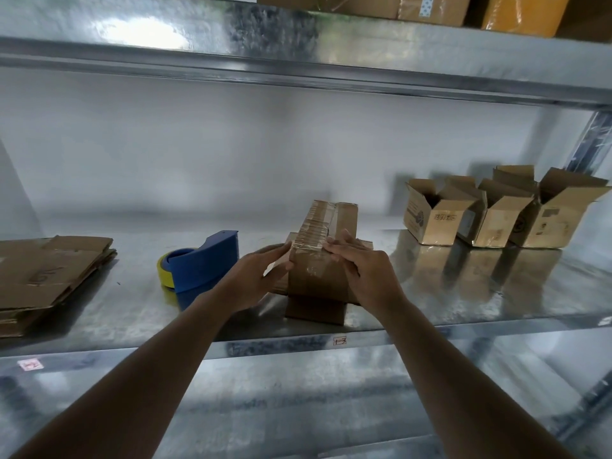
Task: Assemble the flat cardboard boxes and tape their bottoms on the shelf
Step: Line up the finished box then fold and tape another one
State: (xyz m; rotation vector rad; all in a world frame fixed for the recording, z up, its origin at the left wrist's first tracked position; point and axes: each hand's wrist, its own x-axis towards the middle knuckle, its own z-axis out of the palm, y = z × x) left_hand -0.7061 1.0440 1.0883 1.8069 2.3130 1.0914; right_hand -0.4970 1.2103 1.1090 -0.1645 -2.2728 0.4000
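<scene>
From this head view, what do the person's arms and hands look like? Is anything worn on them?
Both forearms are bare up to the frame's bottom edge: no sleeves show. The left hand and right hand wear no gloves. I see no watch, bracelet or ring on either wrist or hand, and no markings, though the picture is slightly blurred.

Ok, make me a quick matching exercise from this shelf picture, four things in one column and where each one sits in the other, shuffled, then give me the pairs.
Things:
1. tape dispenser
2. flat cardboard stack
3. three open boxes
4. box being taped

Places:
A. far left of the shelf
B. between the left hand and right hand, mid-shelf
C. right end of the shelf, flaps up
D. lying just left of the hands

Pairs: 1-D, 2-A, 3-C, 4-B
</scene>
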